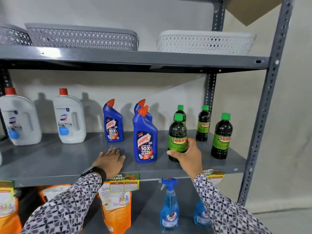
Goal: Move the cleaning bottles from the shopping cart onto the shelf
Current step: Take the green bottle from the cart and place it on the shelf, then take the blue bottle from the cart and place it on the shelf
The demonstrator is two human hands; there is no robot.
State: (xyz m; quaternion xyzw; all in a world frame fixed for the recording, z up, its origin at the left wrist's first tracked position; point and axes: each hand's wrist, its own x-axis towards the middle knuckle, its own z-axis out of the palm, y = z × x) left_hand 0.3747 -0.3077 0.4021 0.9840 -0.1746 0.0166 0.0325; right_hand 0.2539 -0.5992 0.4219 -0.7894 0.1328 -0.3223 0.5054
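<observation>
Sleeves [67, 206] in a grey-and-white print are seen nearest, reaching up to the middle shelf [50, 159], which serves as the landmark here. Below that shelf, orange pouches [116, 205] and blue spray bottles [169, 208] are stored. On the shelf's front edge the left hand [110, 160] is laid flat, palm down, fingers together and closed on nothing; a dark watch [97, 173] is worn at its wrist. The right hand [189, 154] is wrapped around the lower part of a dark Sunny bottle [177, 134] with a green cap, which stands upright on the shelf near its front. Just left of it, a blue Harpic bottle [145, 141] is stood, and a second Sunny bottle [222, 137] is placed to its right. Farther back on the shelf, two more Harpic bottles [113, 122], two more Sunny bottles [203, 124] and two white jugs [69, 119] (red-capped) are lined towards the wall. Above the shelf, grey and white baskets [206, 43] are kept.
</observation>
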